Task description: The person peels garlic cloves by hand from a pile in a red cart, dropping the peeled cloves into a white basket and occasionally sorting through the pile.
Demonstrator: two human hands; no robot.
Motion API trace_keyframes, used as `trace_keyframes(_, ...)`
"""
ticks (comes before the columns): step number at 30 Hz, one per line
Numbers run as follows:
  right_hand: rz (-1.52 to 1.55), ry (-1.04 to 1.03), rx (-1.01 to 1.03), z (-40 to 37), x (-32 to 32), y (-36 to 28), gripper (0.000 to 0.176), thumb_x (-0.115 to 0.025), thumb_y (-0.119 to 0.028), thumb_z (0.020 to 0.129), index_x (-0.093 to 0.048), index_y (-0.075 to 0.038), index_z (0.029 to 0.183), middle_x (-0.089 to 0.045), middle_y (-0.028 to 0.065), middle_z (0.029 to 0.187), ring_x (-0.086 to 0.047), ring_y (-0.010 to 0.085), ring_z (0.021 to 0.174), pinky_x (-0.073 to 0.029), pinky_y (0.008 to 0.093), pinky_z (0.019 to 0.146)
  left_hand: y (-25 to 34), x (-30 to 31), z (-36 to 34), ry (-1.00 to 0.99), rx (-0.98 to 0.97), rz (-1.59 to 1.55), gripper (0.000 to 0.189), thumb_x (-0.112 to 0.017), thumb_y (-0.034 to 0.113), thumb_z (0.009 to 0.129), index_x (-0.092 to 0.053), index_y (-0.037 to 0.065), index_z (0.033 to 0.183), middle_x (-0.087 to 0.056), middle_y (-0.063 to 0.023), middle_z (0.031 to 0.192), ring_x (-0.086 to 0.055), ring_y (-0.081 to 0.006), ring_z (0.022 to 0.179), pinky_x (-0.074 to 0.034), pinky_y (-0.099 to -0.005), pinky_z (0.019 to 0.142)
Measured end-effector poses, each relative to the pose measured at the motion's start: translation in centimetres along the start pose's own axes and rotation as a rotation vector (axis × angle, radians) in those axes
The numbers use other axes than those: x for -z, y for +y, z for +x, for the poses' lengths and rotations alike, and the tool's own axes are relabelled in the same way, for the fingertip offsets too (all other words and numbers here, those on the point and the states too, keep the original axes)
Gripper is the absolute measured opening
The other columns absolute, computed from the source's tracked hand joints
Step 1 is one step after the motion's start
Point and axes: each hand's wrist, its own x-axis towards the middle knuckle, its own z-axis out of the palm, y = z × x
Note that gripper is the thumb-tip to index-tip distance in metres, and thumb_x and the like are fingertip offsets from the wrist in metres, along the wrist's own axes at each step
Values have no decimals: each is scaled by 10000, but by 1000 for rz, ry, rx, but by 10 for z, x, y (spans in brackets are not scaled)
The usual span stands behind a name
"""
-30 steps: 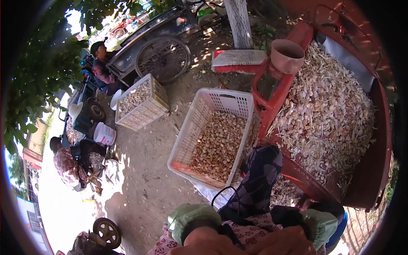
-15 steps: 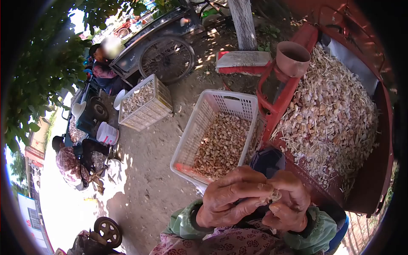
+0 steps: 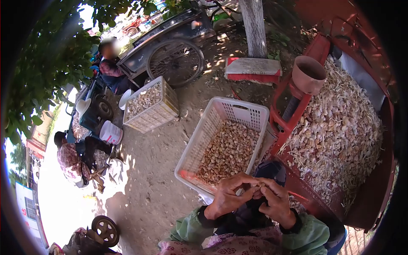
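Above my lap, my left hand [image 3: 228,194] and my right hand [image 3: 277,200] meet fingertip to fingertip. Both are closed in a pinch on a small brownish garlic clove [image 3: 257,185], mostly covered by the fingers. Just beyond them on the ground stands a white plastic crate [image 3: 190,148] with loose garlic cloves [image 3: 225,148] in its lower part. To the right, a large heap of garlic [image 3: 335,136], mixed with pale skins and dry stalk bits, fills a red metal cart bed [image 3: 361,191].
A reddish-brown pot [image 3: 309,75] sits on the cart's red frame. Farther off are a red-and-white sack [image 3: 253,69] by a tree trunk [image 3: 253,29], a second filled crate [image 3: 159,104], a white bucket [image 3: 111,132] and a wheeled cart [image 3: 174,59]. Two people sit at the left.
My hands have moved down and away from the camera, still together at the fingertips. The view has shifted slightly, so the crate and cart appear lower and farther right.
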Motion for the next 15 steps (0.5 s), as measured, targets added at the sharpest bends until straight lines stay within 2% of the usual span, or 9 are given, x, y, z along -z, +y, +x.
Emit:
trace_keyframes(7, 3, 10, -120, 9, -15, 34, 487, -601, 142, 651, -498, 63, 1121, -524, 112, 1070, -585, 150, 783, -514, 257, 685, -25, 6, 6, 149, -4, 181, 181, -641, -2, 800, -613, 1, 979, -607, -87, 889, -603, -115, 728, -483, -232, 610)
trace_keyframes(9, 143, 49, -247, 11, -22, 49, 535, -609, 138, 618, -508, 46, 1135, -526, 91, 1077, -585, 152, 776, -511, 252, 692, -34, 7, 7, 189, 4, 231, 158, -637, 13, 807, -620, 16, 963, -607, -78, 863, -594, -104, 696, -473, -235, 586)
trace_keyframes(10, 142, 46, -243, 14, -22, 49, 535, -609, 138, 618, -508, 46, 1135, -526, 91, 1077, -585, 152, 776, -511, 252, 692, -39, 8, 7, 223, 18, 281, 135, -633, 29, 813, -627, 30, 947, -608, -70, 838, -585, -93, 664, -463, -238, 562)
trace_keyframes(12, -91, -64, -208, 19, -22, 47, 582, -625, 113, 581, -513, 36, 1147, -543, 84, 1034, -590, 152, 777, -507, 247, 696, -48, 13, 8, 226, 53, 273, 145, -628, 26, 809, -630, 39, 954, -605, -73, 828, -597, -120, 673, -464, -250, 565)
trace_keyframes(14, -140, -79, -223, 19, -23, 54, 589, -628, 102, 568, -517, 31, 1142, -550, 84, 1007, -593, 152, 783, -505, 246, 698, -57, 21, 10, 161, -5, 371, 183, -638, 15, 787, -630, 54, 965, -598, -86, 805, -609, -177, 687, -472, -275, 573)
trace_keyframes(15, -186, -92, -241, 19, -23, 59, 595, -631, 90, 555, -521, 26, 1137, -558, 83, 979, -596, 152, 788, -503, 245, 700, -61, 25, 12, 162, -6, 371, 183, -638, 15, 787, -630, 54, 965, -598, -86, 805, -609, -177, 687, -472, -275, 573)
